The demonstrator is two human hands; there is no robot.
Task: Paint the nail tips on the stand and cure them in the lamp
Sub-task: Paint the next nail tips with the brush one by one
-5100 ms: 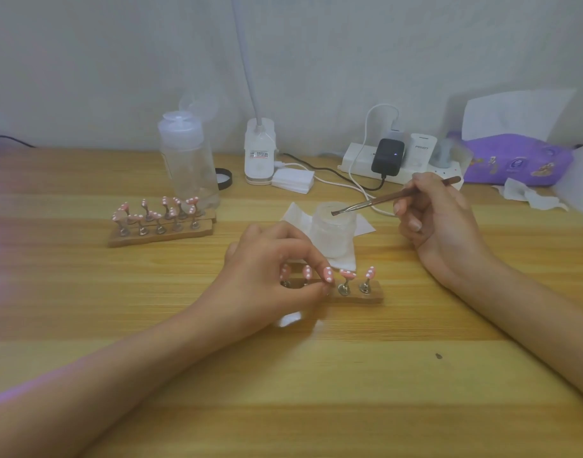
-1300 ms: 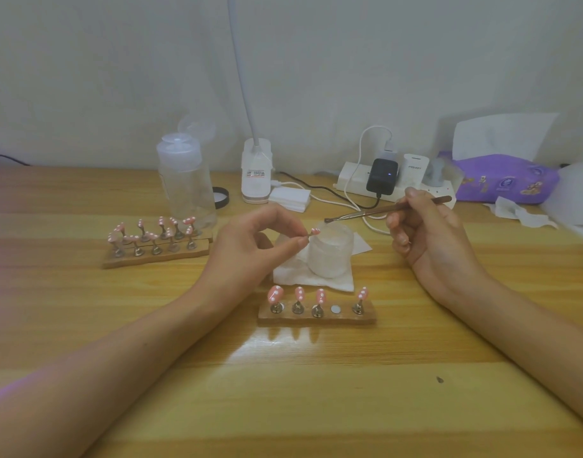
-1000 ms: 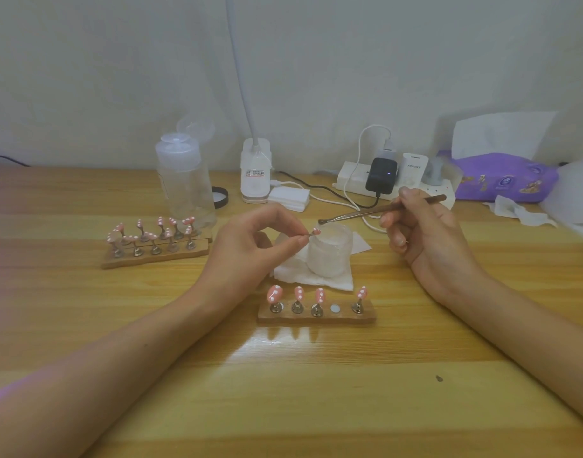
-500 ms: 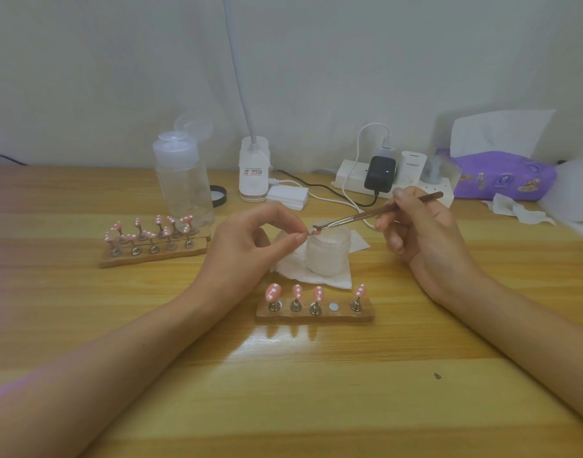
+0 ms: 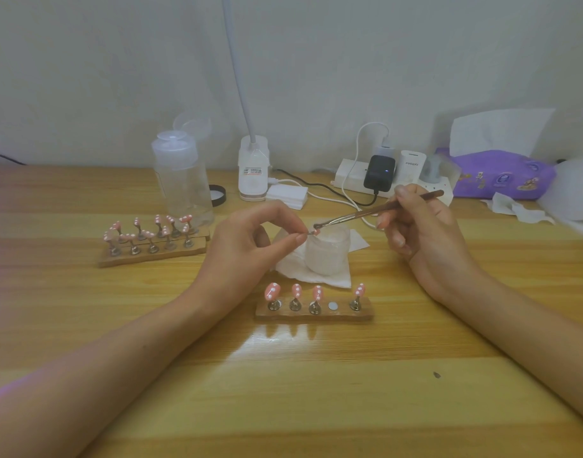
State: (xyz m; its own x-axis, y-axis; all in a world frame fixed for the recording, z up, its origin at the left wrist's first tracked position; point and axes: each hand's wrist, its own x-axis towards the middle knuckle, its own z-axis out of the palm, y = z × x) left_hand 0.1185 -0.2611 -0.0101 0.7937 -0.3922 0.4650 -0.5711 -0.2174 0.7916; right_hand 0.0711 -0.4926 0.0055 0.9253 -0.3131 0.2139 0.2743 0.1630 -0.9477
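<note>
Brush (image 5: 379,209) tip meets the pink nail tip (image 5: 314,231) pinched in her left hand (image 5: 247,249) (right hand (image 5: 422,226) grips the handle), above the wooden stand (image 5: 313,314).

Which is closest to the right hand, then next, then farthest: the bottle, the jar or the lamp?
1. Jar, just left of the right hand.
2. Lamp, back centre.
3. Bottle, back left.
</note>
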